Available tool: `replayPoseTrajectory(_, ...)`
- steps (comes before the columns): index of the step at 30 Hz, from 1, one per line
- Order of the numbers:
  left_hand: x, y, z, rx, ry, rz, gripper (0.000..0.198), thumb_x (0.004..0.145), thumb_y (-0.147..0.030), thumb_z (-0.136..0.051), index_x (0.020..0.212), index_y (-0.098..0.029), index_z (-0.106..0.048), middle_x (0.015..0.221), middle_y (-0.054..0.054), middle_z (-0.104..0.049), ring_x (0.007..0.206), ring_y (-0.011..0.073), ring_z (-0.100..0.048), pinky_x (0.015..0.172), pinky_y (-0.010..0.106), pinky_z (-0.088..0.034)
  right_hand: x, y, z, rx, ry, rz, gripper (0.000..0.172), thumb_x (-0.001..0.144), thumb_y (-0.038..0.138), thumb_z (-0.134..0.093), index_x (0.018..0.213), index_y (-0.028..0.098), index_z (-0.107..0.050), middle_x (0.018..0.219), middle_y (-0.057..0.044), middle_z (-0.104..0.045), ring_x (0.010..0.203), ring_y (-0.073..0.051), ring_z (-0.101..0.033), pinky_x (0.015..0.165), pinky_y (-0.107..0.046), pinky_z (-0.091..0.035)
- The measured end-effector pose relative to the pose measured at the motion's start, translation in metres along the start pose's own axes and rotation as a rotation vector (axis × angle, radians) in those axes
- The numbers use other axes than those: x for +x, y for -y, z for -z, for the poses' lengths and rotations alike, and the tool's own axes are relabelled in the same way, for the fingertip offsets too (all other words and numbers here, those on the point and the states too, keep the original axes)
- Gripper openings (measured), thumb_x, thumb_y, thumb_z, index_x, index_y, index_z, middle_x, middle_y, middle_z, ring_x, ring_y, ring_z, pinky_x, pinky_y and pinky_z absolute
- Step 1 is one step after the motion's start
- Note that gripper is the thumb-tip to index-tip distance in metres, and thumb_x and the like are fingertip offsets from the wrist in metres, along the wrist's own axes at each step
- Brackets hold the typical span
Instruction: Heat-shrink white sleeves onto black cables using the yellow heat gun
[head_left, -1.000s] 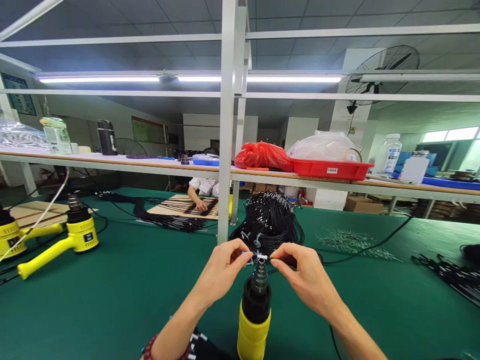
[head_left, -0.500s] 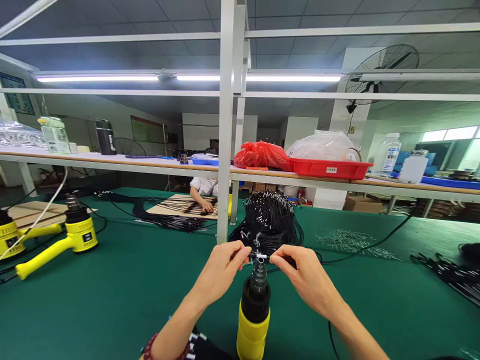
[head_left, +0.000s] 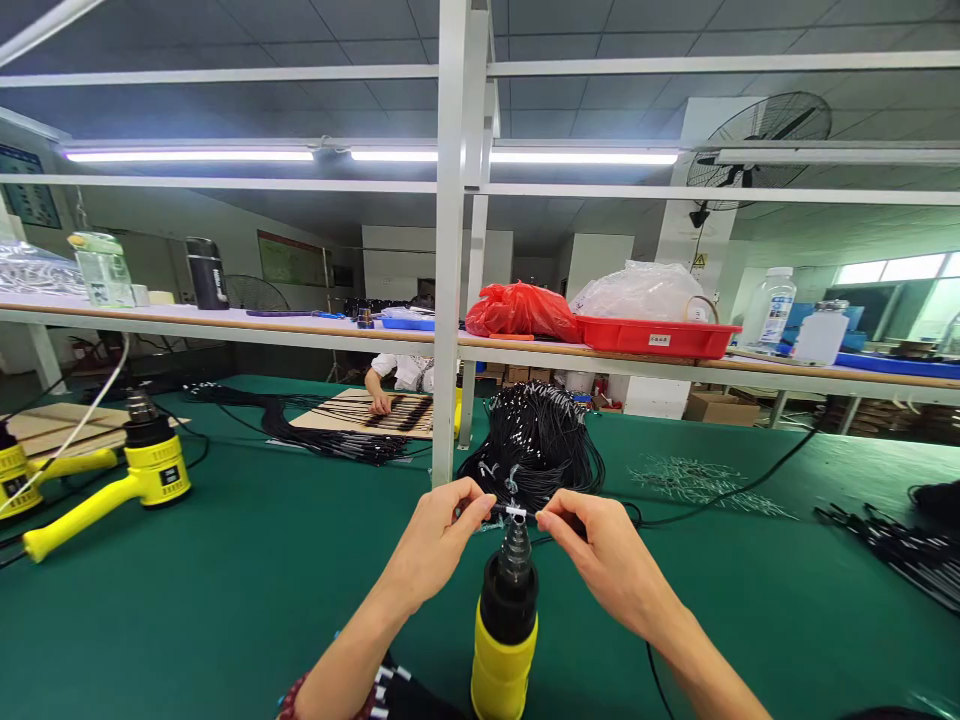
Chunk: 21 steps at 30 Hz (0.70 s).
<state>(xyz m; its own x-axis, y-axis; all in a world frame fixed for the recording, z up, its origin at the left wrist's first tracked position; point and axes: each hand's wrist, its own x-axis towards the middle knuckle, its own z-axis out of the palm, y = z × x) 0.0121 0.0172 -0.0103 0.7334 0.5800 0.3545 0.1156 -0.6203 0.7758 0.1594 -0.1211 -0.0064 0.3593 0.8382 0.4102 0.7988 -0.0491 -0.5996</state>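
My left hand and my right hand each pinch one end of a thin black cable that carries a short white sleeve. They hold the sleeve just above the nozzle of an upright yellow and black heat gun standing on the green table. Behind my hands lies a large bundle of black cables. More black cable ends with white tips lie under my left forearm.
Two yellow heat guns lie at the left. A white post rises just behind my hands. Another person's hand works on cables on a board across the table. A shelf holds a red tray, bags and bottles. Loose cables lie right.
My hands have stayed at the nozzle with the cable. The view has shifted slightly. The other person's hand across the table has moved left along the board.
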Motion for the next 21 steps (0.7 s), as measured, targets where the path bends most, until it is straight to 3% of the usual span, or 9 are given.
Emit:
replayPoseTrajectory(7, -0.0022, -0.0054, 0.0033, -0.012, 0.003, 0.027, 0.023, 0.090, -0.041, -0.050, 0.084, -0.020, -0.059, 0.074, -0.002, -0.054, 0.069, 0.0152, -0.045, 0.061, 0.025, -0.034, 0.0014, -0.0059, -0.0039, 0.120, -0.025, -0.006, 0.020, 0.090, 0.029, -0.051, 0.073, 0.020, -0.057, 0.066, 0.002, -0.057, 0.061, -0.014, -0.047, 0.055, -0.026, -0.033)
replayPoseTrajectory(15, 0.0012, -0.0003, 0.0007, 0.079, 0.050, -0.001, 0.054, 0.096, -0.054, -0.031, 0.060, -0.019, -0.049, 0.053, -0.003, -0.048, 0.054, 0.0138, -0.046, 0.056, 0.025, -0.032, 0.0002, -0.0005, -0.0003, 0.133, -0.013, -0.003, 0.023, 0.092, 0.032, -0.050, 0.073, 0.020, -0.057, 0.066, 0.002, -0.056, 0.060, -0.014, -0.045, 0.054, -0.025, -0.033)
replayPoseTrajectory(21, 0.0038, 0.0038, -0.0014, 0.054, 0.028, -0.017, 0.051, 0.096, -0.053, -0.034, 0.059, -0.019, -0.044, 0.056, -0.003, -0.045, 0.056, 0.0137, -0.042, 0.055, 0.025, -0.029, -0.0005, 0.0016, 0.0041, 0.018, 0.024, 0.032, 0.033, 0.097, 0.033, -0.042, 0.075, 0.020, -0.063, 0.069, 0.001, -0.060, 0.061, -0.014, -0.047, 0.057, -0.026, -0.033)
